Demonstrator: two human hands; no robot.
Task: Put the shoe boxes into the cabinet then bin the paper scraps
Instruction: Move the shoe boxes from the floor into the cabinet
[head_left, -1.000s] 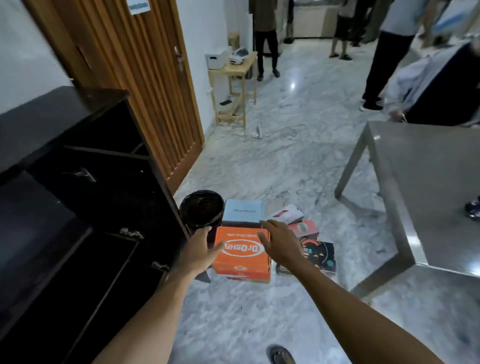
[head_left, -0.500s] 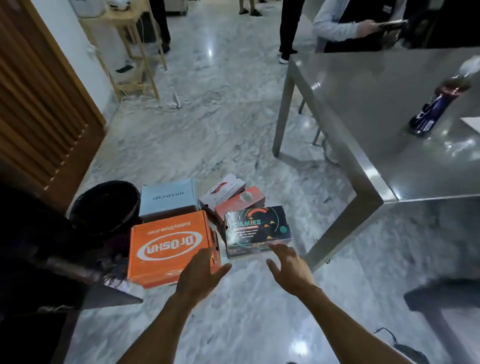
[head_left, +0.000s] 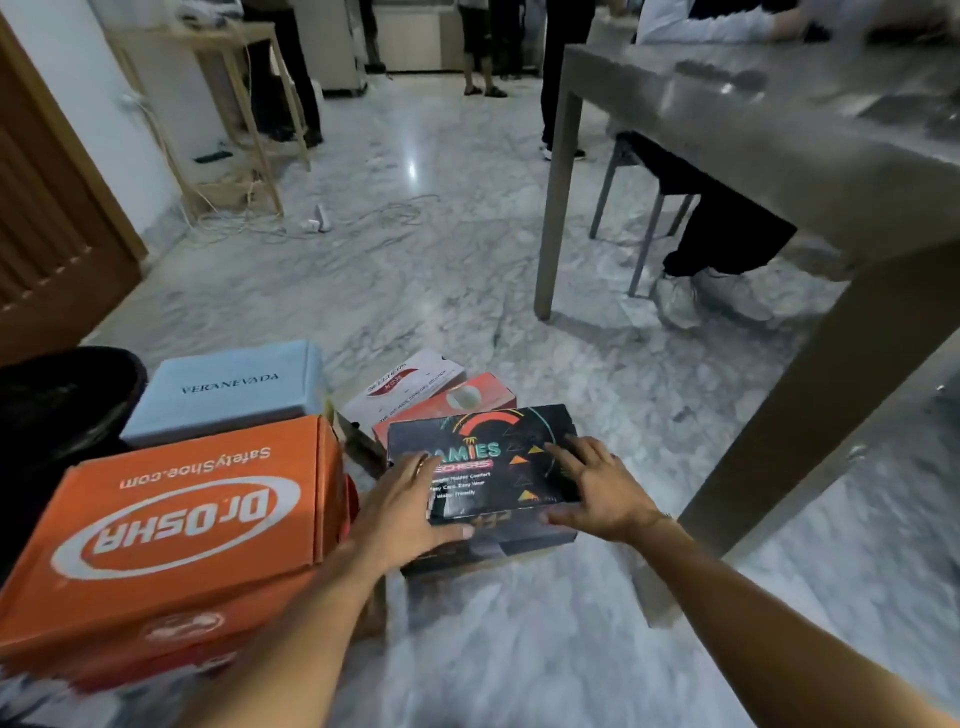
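Several shoe boxes sit on the marble floor. A black printed shoe box (head_left: 483, 457) lies on top of the right-hand stack. My left hand (head_left: 405, 504) presses on its left part and my right hand (head_left: 592, 483) on its right part, fingers spread over the lid and thumbs on the near face. An orange shoe box (head_left: 176, 519) stands at the near left, with a pale blue box (head_left: 228, 389) behind it. A white box (head_left: 405, 384) and a salmon box (head_left: 447, 405) lie behind the black one. The cabinet is out of view.
A black bin (head_left: 62, 395) stands at the left edge beside the blue box. A grey metal table (head_left: 779, 130) fills the right, its near leg (head_left: 769, 452) close to my right hand. A seated person's legs (head_left: 717, 228) are under it. Cables (head_left: 322, 218) trail across the floor.
My view swung right and down, away from the cabinet. Both hands moved from the orange box across to the black box and now rest on it.
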